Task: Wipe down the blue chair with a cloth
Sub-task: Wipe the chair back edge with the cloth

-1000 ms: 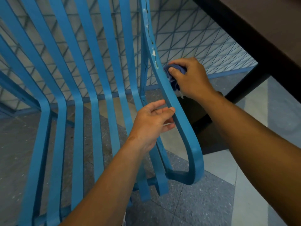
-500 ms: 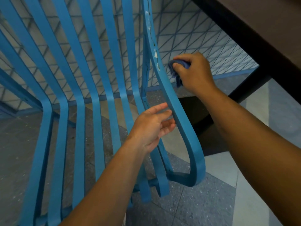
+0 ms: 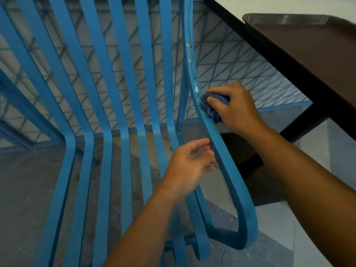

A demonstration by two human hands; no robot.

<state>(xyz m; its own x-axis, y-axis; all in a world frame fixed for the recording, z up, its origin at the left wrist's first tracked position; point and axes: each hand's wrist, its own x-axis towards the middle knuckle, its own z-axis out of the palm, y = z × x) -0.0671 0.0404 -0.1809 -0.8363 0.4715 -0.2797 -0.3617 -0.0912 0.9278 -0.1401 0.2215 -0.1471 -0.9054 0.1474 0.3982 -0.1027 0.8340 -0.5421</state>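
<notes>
my right hand [image 3: 235,106] grips the bunched cloth [image 3: 213,105] against the blue chair [image 3: 217,143] frame mid-frame, left hand [image 3: 188,166] loosely open, empty; flaking paint may snag it.

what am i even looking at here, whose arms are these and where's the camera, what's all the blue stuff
There is no machine here. The camera sits on a person's head and looks forward and down, so the two bare arms reaching in from the bottom belong to the wearer. The blue bands are the slats of a blue chair, seen from close above. The right hand grips a bunched dark blue cloth and presses it against the chair's outer curved rail, just below a chipped white spot. The left hand hangs by the same rail lower down, fingers loosely curled, holding nothing. Past the rail stands a dark table; behind the chair is wire mesh, with speckled floor underneath.
</notes>
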